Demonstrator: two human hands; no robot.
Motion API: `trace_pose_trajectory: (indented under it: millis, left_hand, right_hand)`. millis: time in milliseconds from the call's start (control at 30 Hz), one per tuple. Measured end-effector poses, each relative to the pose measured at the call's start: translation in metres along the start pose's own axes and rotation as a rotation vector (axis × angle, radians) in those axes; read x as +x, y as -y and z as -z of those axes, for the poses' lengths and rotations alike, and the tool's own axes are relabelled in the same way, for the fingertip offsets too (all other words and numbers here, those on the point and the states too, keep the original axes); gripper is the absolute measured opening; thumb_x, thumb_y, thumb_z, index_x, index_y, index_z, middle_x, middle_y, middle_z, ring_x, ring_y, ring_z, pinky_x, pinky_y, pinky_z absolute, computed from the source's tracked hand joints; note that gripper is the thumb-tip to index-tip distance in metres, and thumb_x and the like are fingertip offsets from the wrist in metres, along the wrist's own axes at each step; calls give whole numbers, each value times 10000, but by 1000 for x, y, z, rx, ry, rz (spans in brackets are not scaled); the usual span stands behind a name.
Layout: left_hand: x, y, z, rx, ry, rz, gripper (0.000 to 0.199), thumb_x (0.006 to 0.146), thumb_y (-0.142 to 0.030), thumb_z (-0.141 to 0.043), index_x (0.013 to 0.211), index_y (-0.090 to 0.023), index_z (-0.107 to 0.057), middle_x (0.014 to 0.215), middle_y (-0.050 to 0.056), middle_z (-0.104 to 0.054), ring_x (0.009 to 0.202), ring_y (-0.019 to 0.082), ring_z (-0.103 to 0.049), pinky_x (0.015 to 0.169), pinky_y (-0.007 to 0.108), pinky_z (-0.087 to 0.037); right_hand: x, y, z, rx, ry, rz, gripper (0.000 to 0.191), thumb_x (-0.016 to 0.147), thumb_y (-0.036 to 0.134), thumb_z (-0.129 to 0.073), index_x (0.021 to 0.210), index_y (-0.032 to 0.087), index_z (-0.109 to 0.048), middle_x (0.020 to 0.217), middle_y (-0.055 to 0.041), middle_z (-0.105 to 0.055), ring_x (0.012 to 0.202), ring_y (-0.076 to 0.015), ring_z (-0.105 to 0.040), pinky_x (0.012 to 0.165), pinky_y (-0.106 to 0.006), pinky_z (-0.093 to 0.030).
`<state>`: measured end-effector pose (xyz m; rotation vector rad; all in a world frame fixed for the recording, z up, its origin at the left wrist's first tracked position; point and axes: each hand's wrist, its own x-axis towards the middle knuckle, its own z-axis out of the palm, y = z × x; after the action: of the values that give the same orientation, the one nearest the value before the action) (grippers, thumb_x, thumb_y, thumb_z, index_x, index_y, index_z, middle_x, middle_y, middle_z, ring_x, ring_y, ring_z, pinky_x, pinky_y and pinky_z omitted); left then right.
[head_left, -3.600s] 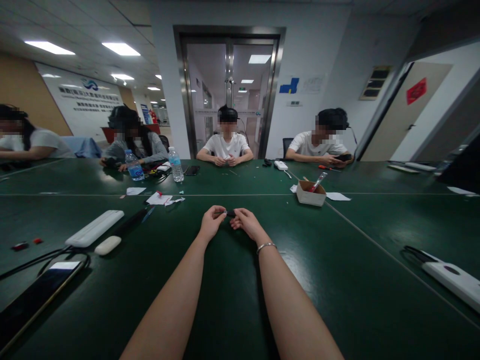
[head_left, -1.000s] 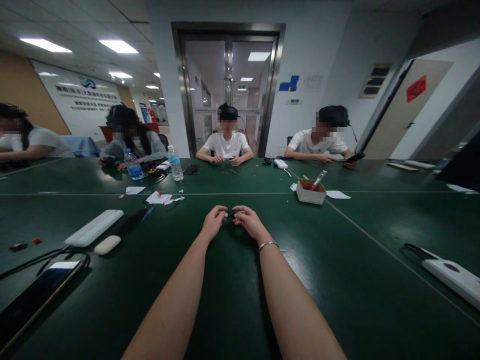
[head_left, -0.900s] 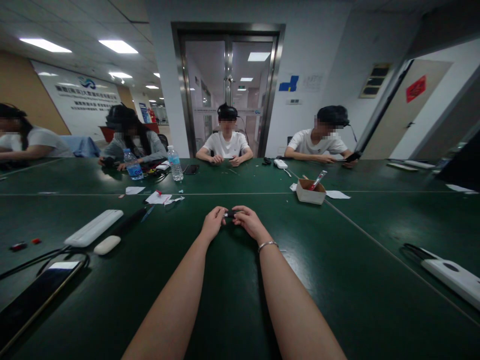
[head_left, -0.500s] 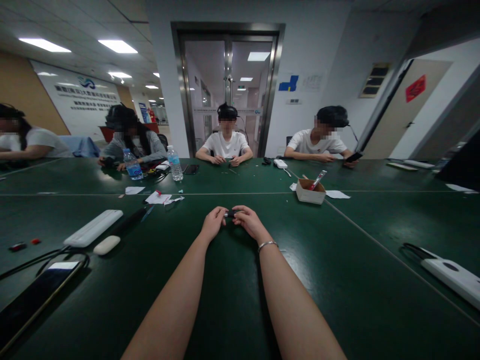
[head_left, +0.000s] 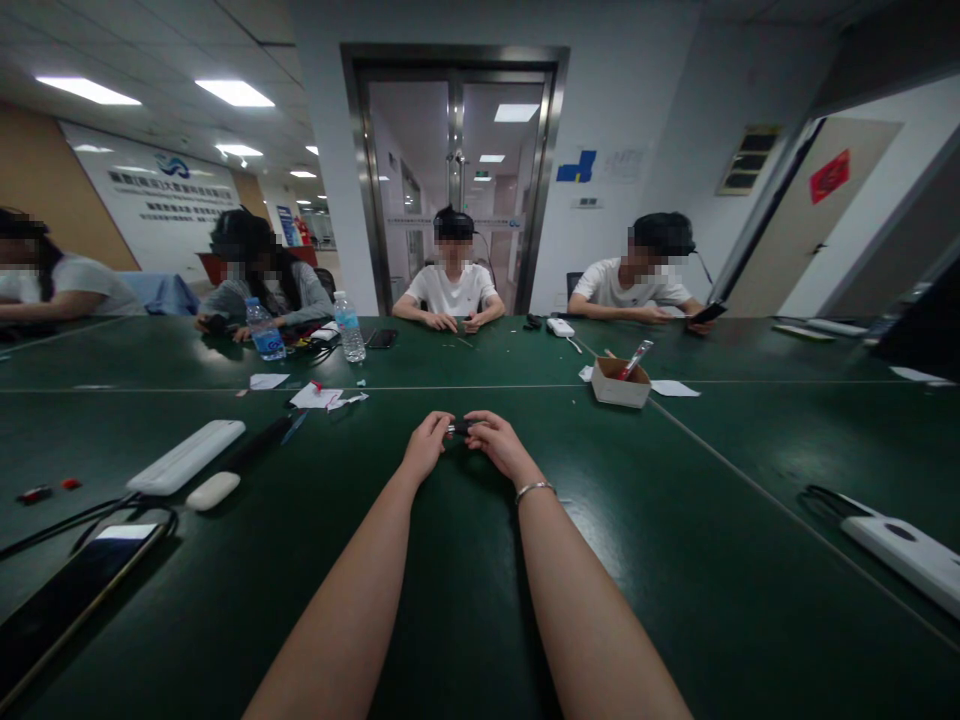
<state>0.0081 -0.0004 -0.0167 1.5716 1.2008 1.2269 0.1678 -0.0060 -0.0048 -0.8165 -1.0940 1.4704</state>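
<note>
Just above the green table, my left hand (head_left: 429,446) and my right hand (head_left: 498,440) meet over a small black object (head_left: 463,429) with a silvery end. Its silvery left end sits in the closed fingertips of my left hand. The fingers of my right hand pinch the dark right end and cover part of it. It is too small and too far covered to tell its exact kind. A silver bracelet (head_left: 535,489) circles my right wrist.
A small open box (head_left: 621,389) stands ahead on the right; paper scraps (head_left: 318,396) and two water bottles (head_left: 350,328) are ahead on the left. Nearer left lie a white power bank (head_left: 187,457), a white case (head_left: 214,491) and a phone (head_left: 67,610). Several people sit opposite.
My hands keep almost the same place and grip on the small black object. Across the table, the fingers of the person in the middle have shifted slightly.
</note>
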Motion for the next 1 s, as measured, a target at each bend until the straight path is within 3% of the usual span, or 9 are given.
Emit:
trace_pose_trajectory:
  millis: [133,367,1000]
  left_hand:
    - [0,0,0,-1,-4,2,267,785,-346,-454,975,-207,-579,706,-15,-546,506,75,-452,486,200,-364]
    - [-3,-5,1,58,24,-48,342,812,-457,-417,918,-188,-600,582,-30,-499,493,91,-441,489,207,-350]
    - [-1,-1,-1,12,9,-3,363,779,-528,-450,754,-173,-523,477,-48,-491,405,79,-420,424,194,-308]
  right_hand:
    - [0,0,0,0,5,2,265,597,154,-677,856,155,-621,634,2,-608,551,-88,-580,521,-197,-449]
    - [-1,1,0,1,-8,1,252,597,160,-677,843,159,-619,626,5,-606,546,-87,-577,520,-200,-451]
    - [0,-1,0,-7,-2,0,268,599,152,-662,864,150,-616,620,3,-605,550,-88,-587,517,-189,-451]
